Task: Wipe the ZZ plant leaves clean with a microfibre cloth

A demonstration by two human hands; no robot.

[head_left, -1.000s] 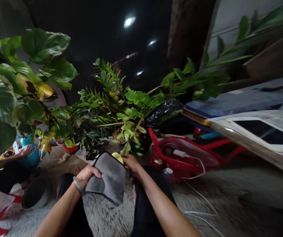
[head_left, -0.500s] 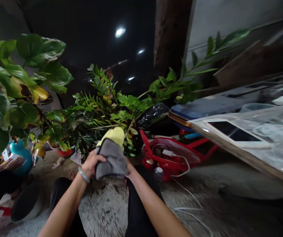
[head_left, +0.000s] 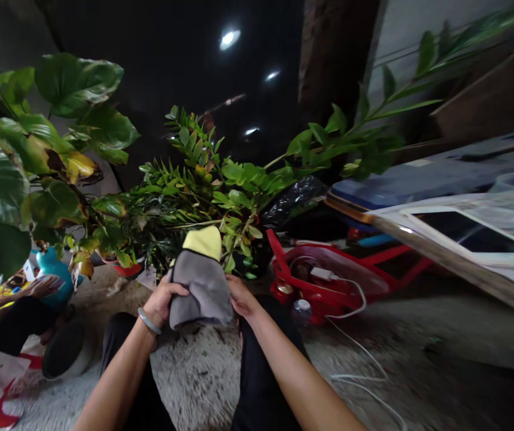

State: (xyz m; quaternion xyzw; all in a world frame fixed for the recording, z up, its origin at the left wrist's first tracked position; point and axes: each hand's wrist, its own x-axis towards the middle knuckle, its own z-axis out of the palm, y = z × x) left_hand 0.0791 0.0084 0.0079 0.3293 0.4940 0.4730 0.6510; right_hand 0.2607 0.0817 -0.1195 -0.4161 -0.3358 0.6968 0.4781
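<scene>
Between my hands is a grey-and-yellow cloth (head_left: 200, 293) with a dark edging, grey side toward me and a yellow part folded over at the top. My left hand (head_left: 163, 303), with a pale bangle on the wrist, grips the cloth's left edge, thumb across the front. At the right edge, my right hand (head_left: 242, 297) pinches the same cloth; some of its fingers are hidden behind it. The cloth hangs in the air above my knees.
Leafy plants (head_left: 194, 191) stand ahead. To the right are a red bag (head_left: 328, 281) with a white cable and a table (head_left: 445, 257) bearing a white tablet (head_left: 467, 233). A dark bucket (head_left: 69, 353) and another person's arm (head_left: 23, 293) are at the left.
The cloth is now more upright and spread wider, with my right hand drawn outward and more visible. The whole scene has shifted right as my head turned slightly left.
</scene>
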